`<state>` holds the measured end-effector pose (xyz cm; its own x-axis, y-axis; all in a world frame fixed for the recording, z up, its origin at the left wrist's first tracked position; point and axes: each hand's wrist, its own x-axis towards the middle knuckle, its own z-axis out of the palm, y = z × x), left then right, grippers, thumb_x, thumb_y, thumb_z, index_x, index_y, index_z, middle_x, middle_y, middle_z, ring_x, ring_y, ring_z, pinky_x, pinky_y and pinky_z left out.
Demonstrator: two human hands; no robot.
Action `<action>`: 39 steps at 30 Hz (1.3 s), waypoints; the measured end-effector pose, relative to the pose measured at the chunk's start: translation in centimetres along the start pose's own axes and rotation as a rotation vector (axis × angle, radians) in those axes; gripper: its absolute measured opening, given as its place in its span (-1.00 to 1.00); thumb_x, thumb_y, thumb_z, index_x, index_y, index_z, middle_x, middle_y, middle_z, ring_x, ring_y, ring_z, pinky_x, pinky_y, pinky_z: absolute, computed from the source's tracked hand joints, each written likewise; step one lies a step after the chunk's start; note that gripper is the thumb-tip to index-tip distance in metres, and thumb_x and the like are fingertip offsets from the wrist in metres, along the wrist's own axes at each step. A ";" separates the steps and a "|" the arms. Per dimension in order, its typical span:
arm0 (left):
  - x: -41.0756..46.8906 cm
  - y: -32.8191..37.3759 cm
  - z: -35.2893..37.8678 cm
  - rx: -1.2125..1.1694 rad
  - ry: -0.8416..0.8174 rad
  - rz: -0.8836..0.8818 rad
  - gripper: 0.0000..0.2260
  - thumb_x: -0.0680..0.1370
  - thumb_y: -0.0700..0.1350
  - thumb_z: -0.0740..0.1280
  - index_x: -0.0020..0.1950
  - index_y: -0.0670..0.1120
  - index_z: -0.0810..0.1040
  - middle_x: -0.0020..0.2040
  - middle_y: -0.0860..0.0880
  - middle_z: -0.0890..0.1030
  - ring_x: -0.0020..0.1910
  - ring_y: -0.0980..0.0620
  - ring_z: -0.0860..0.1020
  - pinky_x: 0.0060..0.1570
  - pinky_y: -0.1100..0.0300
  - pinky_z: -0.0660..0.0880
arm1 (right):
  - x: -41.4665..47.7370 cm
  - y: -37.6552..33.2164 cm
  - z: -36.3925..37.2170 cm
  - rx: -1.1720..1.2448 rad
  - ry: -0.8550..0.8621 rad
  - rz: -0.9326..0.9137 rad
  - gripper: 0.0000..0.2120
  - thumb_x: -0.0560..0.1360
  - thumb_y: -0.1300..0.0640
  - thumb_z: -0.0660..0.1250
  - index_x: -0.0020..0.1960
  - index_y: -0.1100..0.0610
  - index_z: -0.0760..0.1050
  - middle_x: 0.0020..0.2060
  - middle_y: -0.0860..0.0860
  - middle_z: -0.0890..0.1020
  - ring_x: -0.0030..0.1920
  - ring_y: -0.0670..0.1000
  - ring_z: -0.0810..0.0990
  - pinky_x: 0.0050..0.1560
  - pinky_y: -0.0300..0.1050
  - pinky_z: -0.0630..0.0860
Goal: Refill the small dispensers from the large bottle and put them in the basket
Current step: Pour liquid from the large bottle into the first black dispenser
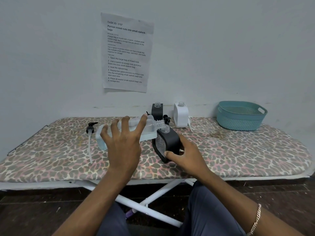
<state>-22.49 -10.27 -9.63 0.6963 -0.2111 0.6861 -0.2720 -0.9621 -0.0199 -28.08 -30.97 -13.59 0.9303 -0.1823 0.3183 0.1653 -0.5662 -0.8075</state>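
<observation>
At the middle of the board, a large clear plastic bottle (148,132) lies tipped almost flat. Its threaded neck is set against the open mouth of a small black rectangular dispenser (169,140), which leans back toward the person. The left hand (122,142) is wrapped over the bottle's body, fingers spread. The right hand (185,155) clasps the dispenser's lower end between thumb and fingers. The two hands are near each other but not touching.

Step in hand, by judgement: filling this dispenser. Whether liquid is running cannot be told, and the fill level does not show through the dark wall. The next move calls for righting the bottle without a drip, standing the dispenser upright and fitting a pump before it goes to the basket.

Count:
- **Dispensers:** three. One is held; a second black dispenser (157,111) and a white rectangular dispenser (181,115) stand uncapped by the wall behind.
- **Large bottles:** one.
- **Pumps:** one black pump head with a long clear tube (91,128) lies loose to the left. Further pump parts show behind the bottle's neck, too hidden to count.
- **Baskets:** one teal perforated plastic basket (238,122), far right and well apart. None of the three dispensers is in it.

Everything rests on a leopard-print padded ironing board (51,150). A printed paper sheet (127,51) hangs on the wall above.
</observation>
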 end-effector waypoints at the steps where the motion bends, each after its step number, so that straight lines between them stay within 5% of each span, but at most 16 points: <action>1: 0.0 0.0 0.0 0.001 0.002 0.000 -0.15 0.40 -0.34 0.46 0.61 0.19 0.33 0.39 -0.20 0.50 0.37 -0.33 0.46 0.34 -0.40 0.29 | 0.0 -0.1 0.0 0.003 -0.002 0.000 -0.50 0.49 0.08 0.52 0.38 -0.04 0.46 0.05 -0.11 0.68 -0.04 -0.39 0.60 -0.18 -0.50 0.49; 19: 0.0 0.0 -0.1 0.005 0.006 0.002 -0.15 0.39 -0.34 0.45 0.60 0.19 0.34 0.38 -0.20 0.51 0.35 -0.33 0.46 0.33 -0.40 0.30 | 0.0 -0.1 0.1 0.008 0.003 -0.003 -0.52 0.47 0.02 0.52 0.33 -0.16 0.45 0.03 -0.21 0.67 0.03 -0.31 0.60 -0.09 -0.46 0.50; 24: 0.0 0.0 0.0 0.011 0.006 0.004 -0.14 0.39 -0.34 0.46 0.60 0.19 0.34 0.38 -0.20 0.51 0.35 -0.33 0.47 0.32 -0.39 0.29 | 0.1 0.1 0.2 -0.006 0.003 -0.004 -0.51 0.46 -0.01 0.52 0.34 -0.15 0.46 0.06 -0.19 0.68 0.05 -0.24 0.62 0.00 -0.31 0.56; 39: -0.1 0.0 0.0 0.018 0.014 0.005 -0.15 0.40 -0.34 0.47 0.60 0.20 0.34 0.38 -0.19 0.51 0.36 -0.33 0.46 0.32 -0.38 0.28 | 0.0 -0.2 0.1 -0.015 -0.001 0.007 -0.53 0.48 0.04 0.52 0.28 -0.22 0.41 0.02 -0.23 0.65 0.04 -0.35 0.58 -0.08 -0.49 0.47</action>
<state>-22.56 -10.30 -9.64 0.6851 -0.2139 0.6963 -0.2637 -0.9639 -0.0367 -28.07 -30.77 -13.44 0.9317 -0.1859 0.3121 0.1536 -0.5768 -0.8023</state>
